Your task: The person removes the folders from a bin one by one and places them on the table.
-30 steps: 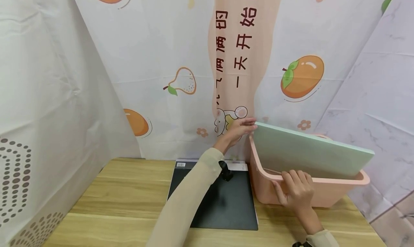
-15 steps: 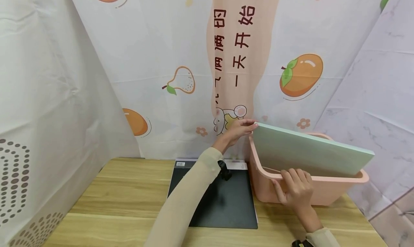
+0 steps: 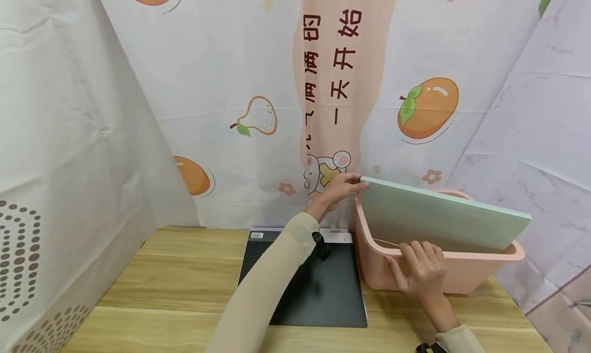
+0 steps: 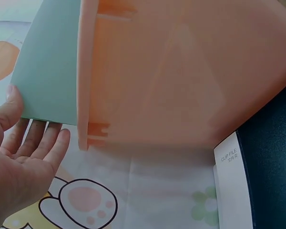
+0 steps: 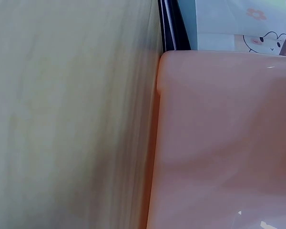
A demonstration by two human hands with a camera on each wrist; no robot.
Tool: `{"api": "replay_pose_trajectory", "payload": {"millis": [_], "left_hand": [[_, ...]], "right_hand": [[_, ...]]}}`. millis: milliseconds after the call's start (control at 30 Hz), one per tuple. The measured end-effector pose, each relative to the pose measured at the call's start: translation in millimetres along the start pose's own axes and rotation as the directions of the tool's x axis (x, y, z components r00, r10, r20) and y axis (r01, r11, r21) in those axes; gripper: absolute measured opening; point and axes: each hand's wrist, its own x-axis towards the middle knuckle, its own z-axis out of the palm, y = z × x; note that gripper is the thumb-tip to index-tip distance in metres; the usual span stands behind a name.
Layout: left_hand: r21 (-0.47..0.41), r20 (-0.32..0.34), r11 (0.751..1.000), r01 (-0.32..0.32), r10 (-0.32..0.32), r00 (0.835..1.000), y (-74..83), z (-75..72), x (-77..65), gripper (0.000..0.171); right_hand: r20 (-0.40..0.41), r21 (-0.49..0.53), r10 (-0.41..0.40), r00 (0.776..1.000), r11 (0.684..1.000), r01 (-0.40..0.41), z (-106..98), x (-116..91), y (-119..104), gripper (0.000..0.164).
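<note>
A flat mint-green folder stands tilted inside a pink plastic bin, its upper part rising above the rim. At the folder's upper left corner is my left hand. In the left wrist view, the thumb lies against one side of the green folder and the fingers curl at its lower edge. My right hand grips the bin's near rim, fingers over the top and thumb outside. The right wrist view shows the bin's outer wall, with no fingers of the right hand visible.
A black clip file lies flat on the wooden table, just left of the bin. A printed curtain hangs close behind the bin. Inside the bin, a thin edge shows near the right fingers.
My left fingers have come down slightly around the folder's upper left corner. The folder, bin and right hand stay nearly the same, with only a small shift of the head view.
</note>
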Motion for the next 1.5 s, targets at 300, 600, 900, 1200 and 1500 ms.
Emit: {"api": "replay_pose_trajectory", "payload": {"millis": [300, 600, 900, 1200, 1500], "left_hand": [[0.008, 0.004, 1.0, 0.02, -0.02, 1.0, -5.0, -0.2, -0.3, 0.043], [0.041, -0.061, 0.999, -0.03, 0.033, 0.998, -8.9, 6.0, 2.9, 0.035], [0.002, -0.089, 0.999, -0.044, 0.044, 0.995, -8.5, 10.3, 4.2, 0.034], [0.014, -0.122, 0.995, -0.102, 0.103, 0.987, -4.7, 14.1, 1.8, 0.032], [0.033, -0.116, 0.985, -0.17, 0.172, 0.978, 1.3, 16.4, -0.7, 0.03]], "right_hand": [[0.007, 0.001, 0.0, 1.0, 1.0, 0.0, -0.2, -0.6, -0.1, 0.057], [0.002, 0.0, -0.003, 1.0, 1.0, 0.003, 0.6, -0.2, 0.4, 0.058], [0.004, -0.002, -0.001, 1.0, 1.0, 0.001, 0.1, -0.7, 1.1, 0.057], [-0.004, 0.0, -0.005, 1.0, 1.0, 0.005, 0.9, 0.3, -0.7, 0.057], [-0.002, 0.001, -0.004, 1.0, 1.0, 0.004, 0.9, 1.0, -0.3, 0.058]]}}
